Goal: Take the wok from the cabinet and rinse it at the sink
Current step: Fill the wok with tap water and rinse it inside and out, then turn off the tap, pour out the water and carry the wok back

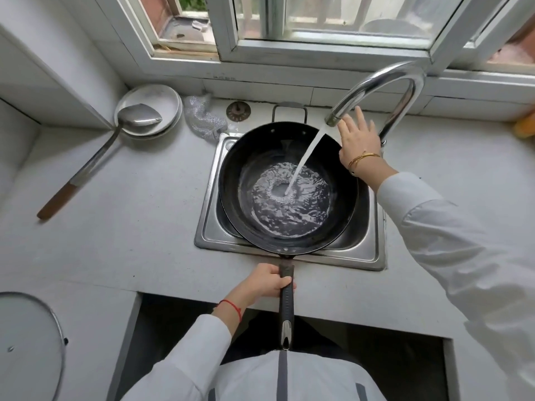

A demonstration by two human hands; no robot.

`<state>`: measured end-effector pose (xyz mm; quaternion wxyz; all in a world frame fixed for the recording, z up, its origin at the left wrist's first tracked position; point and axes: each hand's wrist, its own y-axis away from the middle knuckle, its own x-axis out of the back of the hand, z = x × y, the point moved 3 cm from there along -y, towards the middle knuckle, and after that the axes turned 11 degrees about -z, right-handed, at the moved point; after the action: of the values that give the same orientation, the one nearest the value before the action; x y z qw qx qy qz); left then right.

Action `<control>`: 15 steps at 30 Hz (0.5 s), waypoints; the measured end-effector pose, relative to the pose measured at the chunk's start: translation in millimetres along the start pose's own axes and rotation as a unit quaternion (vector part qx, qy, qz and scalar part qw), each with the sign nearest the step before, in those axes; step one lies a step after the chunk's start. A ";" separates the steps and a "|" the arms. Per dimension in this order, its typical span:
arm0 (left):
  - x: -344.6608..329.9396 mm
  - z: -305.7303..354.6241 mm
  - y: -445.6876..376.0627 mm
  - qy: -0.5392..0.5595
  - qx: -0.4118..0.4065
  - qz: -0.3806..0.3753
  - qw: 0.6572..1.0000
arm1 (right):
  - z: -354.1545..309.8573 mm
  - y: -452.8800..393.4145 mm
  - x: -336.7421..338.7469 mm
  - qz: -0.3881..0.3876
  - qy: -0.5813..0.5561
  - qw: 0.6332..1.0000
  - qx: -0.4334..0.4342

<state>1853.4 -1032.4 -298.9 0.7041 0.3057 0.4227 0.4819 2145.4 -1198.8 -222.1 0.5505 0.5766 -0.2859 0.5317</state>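
A black wok (254, 157) rests across the steel sink (367, 247), its long black handle pointing toward me. My left hand (267, 280) is closed around that handle near the wok. Water streams from the curved chrome faucet (385, 82) into the wok and pools at its bottom. My right hand (359, 137) hovers with fingers spread just right of the spout, beside the wok's far right rim, holding nothing.
A metal ladle (95, 160) with a wooden grip lies on the counter at left, its bowl in stacked white plates (153, 96). A mesh scrubber (202, 120) sits behind the sink. A glass lid (29, 342) lies at lower left. The window sill runs behind.
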 end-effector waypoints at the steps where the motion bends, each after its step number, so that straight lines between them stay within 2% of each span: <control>1: -0.3 0.1 0.1 0.002 0.000 0.000 1.000 | 1.5 1.8 -0.1 0.008 -0.001 1.000 -0.010; 4: -0.7 0.2 1.2 0.008 -0.001 0.002 1.000 | 10.2 7.8 -0.9 0.037 -0.003 0.999 -0.034; 8: -2.2 0.5 2.2 0.012 -0.002 0.005 1.000 | 11.0 9.9 -0.8 0.034 -0.003 0.999 -0.034; 11: -2.5 -0.1 2.5 0.015 0.003 0.006 1.000 | 7.0 18.3 2.0 0.032 -0.061 0.997 -0.024; 15: -2.0 -4.2 -0.9 0.010 -0.001 0.006 1.000 | -3.3 64.2 -1.8 0.122 -0.210 0.969 0.045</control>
<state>1849.6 -1034.4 -301.0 0.6973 0.3023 0.4275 0.4896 2085.2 -1210.9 -203.2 0.3825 0.6602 -0.4394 0.4741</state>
